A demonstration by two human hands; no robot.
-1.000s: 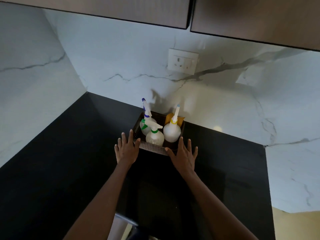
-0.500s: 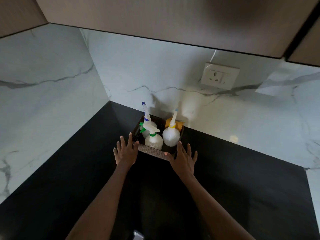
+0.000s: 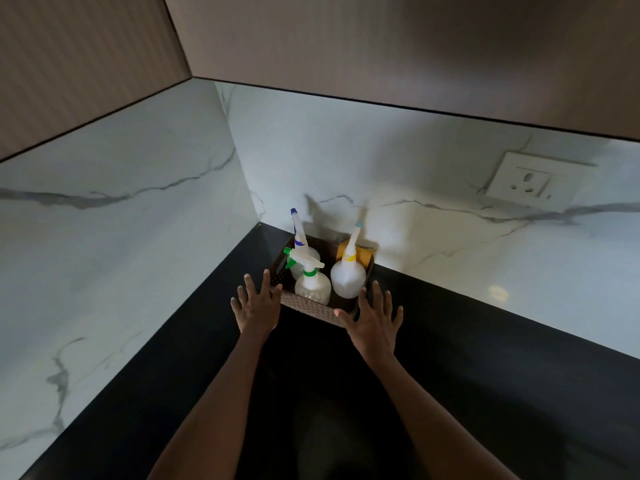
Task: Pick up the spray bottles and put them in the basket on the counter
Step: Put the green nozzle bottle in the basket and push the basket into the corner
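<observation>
A: Black stone worktop (image 3: pixel 485 375), white marble-look walls, and a dark woven basket (image 3: pixel 308 304) pushed right into the far corner where the two walls meet. Three spray bottles in it, all upright.

B: Yep, counting three too. Green-trigger bottle (image 3: pixel 312 284) sits at the basket's near side, blue-tipped bottle (image 3: pixel 298 237) is behind it toward the left wall, and the yellow-collared bottle (image 3: pixel 348 277) takes the right side. There's also something orange-yellow (image 3: pixel 363 256) tucked at the back right of the basket, behind that bottle. Can't tell what it is, tbh.

A: What about the hands? Anyone gripping anything?

B: Nope. Left hand (image 3: pixel 258 306) is flat, fingers spread, at the basket's near left corner, with the thumb looking like it touches the rim. Right hand (image 3: pixel 374 322) is the same deal, splayed wide at the near right corner, thumb against the woven front wall. Neither one is wrapped around a bottle.

A: So both palms are down, one on each side of the basket's front edge, forearms reaching in from the near edge of the worktop.

B: Right. Also a white wall socket (image 3: pixel 535 181) on the back wall, well off to the right of the basket, and brown cabinets (image 3: pixel 381 46) overhead. Rest of the worktop looks bare and pretty dim.
</observation>
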